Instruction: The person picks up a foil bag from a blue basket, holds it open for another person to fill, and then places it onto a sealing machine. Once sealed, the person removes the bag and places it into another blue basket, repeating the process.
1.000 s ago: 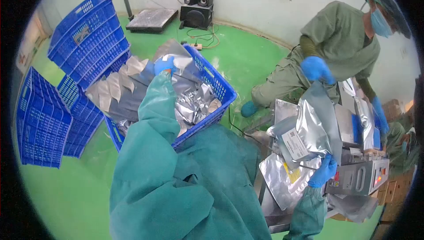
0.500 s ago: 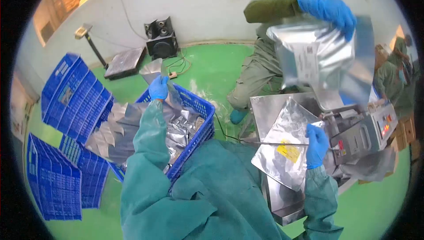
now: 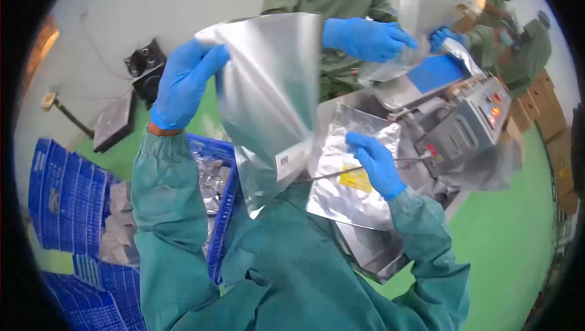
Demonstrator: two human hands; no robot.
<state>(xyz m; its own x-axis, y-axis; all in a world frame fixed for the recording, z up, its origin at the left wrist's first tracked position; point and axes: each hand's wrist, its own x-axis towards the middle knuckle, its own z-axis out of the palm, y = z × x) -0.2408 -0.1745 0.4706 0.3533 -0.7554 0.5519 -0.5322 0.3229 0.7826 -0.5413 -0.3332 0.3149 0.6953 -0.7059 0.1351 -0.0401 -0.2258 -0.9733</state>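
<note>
Silver pouch [image 3: 268, 93] hangs at left, pinched in your left hand [image 3: 187, 84]; your right hand [image 3: 379, 165], loosely spread, is over the yellow-labelled pouch [image 3: 332, 194], perhaps touching it.

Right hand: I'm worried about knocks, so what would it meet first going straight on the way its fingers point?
Probably the yellow-labelled foil bag, which shows behind the right hand; passing over that, the raised silver bag looks next, though depth is unclear.

Light was fairly bright and soft; glare streaked the bag [image 3: 268, 81] and pouch [image 3: 332, 194], blur softened the bag's right edge, and distortion curved the crates [image 3: 67, 200] near black corners.
</note>
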